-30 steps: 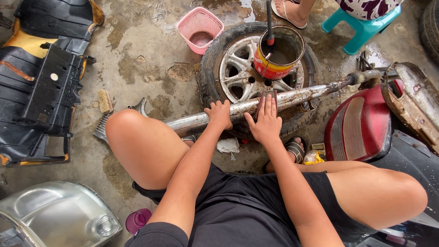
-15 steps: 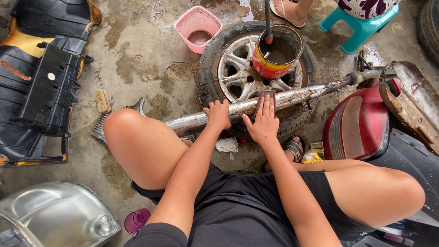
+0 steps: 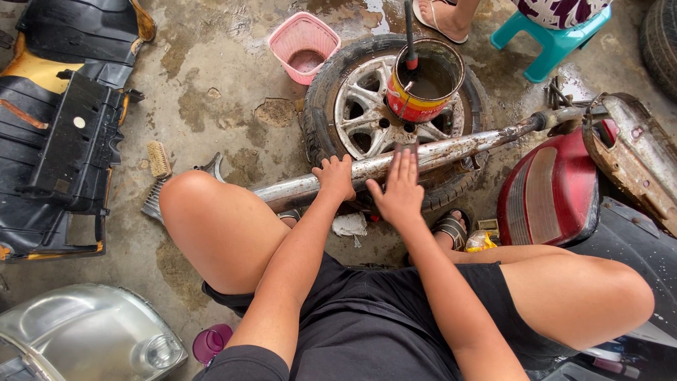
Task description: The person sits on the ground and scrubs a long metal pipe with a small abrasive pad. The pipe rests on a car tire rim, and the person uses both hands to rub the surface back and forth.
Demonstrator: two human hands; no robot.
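A long, rusty grey metal pipe (image 3: 458,144) lies across a tyre with a silver alloy wheel (image 3: 356,106). My left hand (image 3: 336,176) is curled over the pipe, holding it down. Beside it, my right hand (image 3: 400,190) lies flat with its fingers pressing a small dark pad (image 3: 406,147) onto the pipe. A red and yellow can (image 3: 423,81) of dark liquid stands on the wheel, and a red-tipped handle sticks out of it. My bare knees are on either side.
A pink basket (image 3: 305,46) sits beyond the tyre and a scrub brush (image 3: 159,159) lies at the left. Black bodywork panels (image 3: 67,134) fill the left, with a silver headlamp cover (image 3: 84,335) at bottom left. At the right is a red tail-light unit (image 3: 550,194). Another person's sandalled foot (image 3: 441,15) rests beside a teal stool (image 3: 553,39).
My right hand has shifted only slightly along the pipe with the pad under it. My left hand stays where it was.
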